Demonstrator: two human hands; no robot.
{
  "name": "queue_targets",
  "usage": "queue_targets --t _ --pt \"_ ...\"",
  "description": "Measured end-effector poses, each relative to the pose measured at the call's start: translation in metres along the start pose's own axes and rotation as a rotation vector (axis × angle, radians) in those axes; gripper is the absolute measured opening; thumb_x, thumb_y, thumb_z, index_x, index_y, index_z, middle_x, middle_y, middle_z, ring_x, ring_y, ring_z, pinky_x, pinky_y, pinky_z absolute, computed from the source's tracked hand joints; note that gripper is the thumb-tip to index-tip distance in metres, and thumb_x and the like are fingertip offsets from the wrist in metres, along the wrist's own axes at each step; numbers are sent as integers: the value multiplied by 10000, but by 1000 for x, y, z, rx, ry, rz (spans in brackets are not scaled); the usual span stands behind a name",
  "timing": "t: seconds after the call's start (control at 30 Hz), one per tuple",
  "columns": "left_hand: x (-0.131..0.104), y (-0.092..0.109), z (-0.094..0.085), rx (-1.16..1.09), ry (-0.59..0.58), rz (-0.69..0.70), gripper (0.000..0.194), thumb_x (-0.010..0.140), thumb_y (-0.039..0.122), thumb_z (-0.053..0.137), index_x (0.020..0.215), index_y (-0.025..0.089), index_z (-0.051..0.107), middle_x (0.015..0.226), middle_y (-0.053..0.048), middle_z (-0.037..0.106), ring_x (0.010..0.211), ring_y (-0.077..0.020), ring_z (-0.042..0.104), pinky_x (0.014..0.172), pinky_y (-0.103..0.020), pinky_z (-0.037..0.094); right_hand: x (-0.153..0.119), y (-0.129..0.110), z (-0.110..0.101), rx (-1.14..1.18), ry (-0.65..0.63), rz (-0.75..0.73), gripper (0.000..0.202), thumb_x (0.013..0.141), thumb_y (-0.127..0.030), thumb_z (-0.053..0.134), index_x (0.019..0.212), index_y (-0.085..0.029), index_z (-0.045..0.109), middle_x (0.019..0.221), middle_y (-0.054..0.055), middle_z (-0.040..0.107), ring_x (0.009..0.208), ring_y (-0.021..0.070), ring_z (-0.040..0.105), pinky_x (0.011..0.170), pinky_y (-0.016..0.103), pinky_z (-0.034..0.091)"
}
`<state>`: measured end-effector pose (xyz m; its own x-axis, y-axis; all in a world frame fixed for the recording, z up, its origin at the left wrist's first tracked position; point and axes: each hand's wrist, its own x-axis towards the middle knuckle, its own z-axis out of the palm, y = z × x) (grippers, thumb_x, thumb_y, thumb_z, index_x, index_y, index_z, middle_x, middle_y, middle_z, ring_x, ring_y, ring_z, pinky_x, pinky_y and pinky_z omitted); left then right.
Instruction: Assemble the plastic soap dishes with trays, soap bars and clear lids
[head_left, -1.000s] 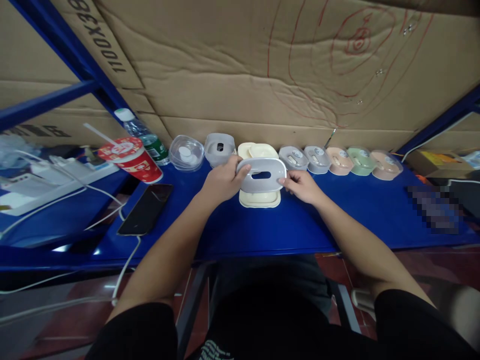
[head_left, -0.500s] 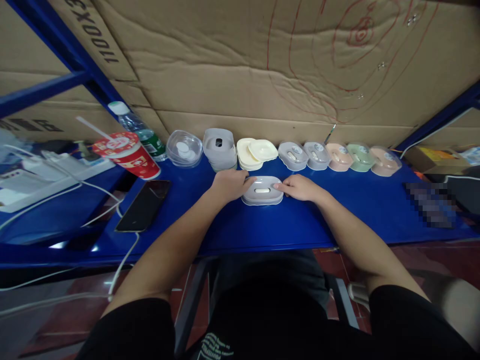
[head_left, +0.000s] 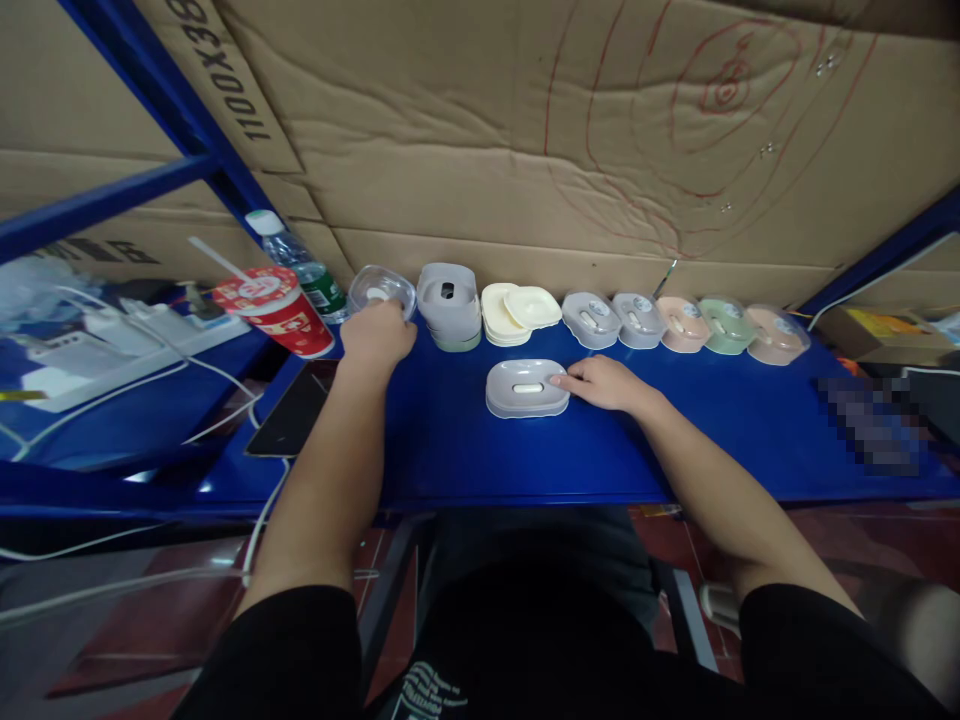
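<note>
A shallow grey oval plastic box (head_left: 526,403) lies on the blue table in front of me, with a long white piece in its middle. My right hand (head_left: 606,382) grips its right end, thumb on the rim and fingers curled at the side. My left hand (head_left: 377,338) is over the near side of the clear plastic lids (head_left: 388,280) at the back left, its fingers bent down onto them. The fingertips are partly hidden. Beside that hand stands a stack of grey box bodies (head_left: 448,310), then cream-coloured inserts (head_left: 506,318) in a loose pile.
Along the back right runs a row of lidded boxes in grey, peach and green (head_left: 724,325). On the left are a red paper cup (head_left: 279,315) with a straw, a water bottle (head_left: 300,270), a phone (head_left: 289,412) and a power strip (head_left: 142,355) with cables. Cardboard (head_left: 450,130) walls the back.
My left hand has let go of the grey box and moved left to the clear lids. My right hand stays at the box's right end. The view has shifted slightly.
</note>
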<state>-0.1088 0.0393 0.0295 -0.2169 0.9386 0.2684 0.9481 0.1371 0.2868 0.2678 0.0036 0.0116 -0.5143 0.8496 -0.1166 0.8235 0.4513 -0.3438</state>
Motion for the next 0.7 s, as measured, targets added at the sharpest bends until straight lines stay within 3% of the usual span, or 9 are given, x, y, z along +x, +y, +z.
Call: queue_targets --t 0.1,0.27,0.5,0.7 --pt "7 -9 7 101 -65 -26 315 789 256 720 1094 195 766 1139 -231 762 1096 -466 718 913 -596 565 0 2 1 -21 3 -34 725 1042 -793 356 711 -216 643 738 60 697 699 191 607 640 325 322" --pt "10 -10 6 67 -15 -60 282 849 265 651 1083 212 800 1097 -218 782 1075 -434 724 908 -580 562 -1 3 0 -45 20 -64 702 1052 -776 362 748 -219 662 726 58 687 712 198 610 647 327 315" --pt "5 -2 -4 -12 67 -82 317 927 244 590 1179 218 781 1232 -228 740 1181 -451 691 980 -623 535 0 1 0 -40 27 -64 694 1050 -780 368 761 -218 654 758 70 706 727 204 616 635 327 308" --pt "1 1 -7 -49 115 -69 368 954 269 556 1253 215 763 1421 -248 618 1222 -487 662 992 -648 536 -1 4 1 -42 38 -77 658 1057 -756 379 776 -224 646 776 68 712 745 209 624 644 328 316"
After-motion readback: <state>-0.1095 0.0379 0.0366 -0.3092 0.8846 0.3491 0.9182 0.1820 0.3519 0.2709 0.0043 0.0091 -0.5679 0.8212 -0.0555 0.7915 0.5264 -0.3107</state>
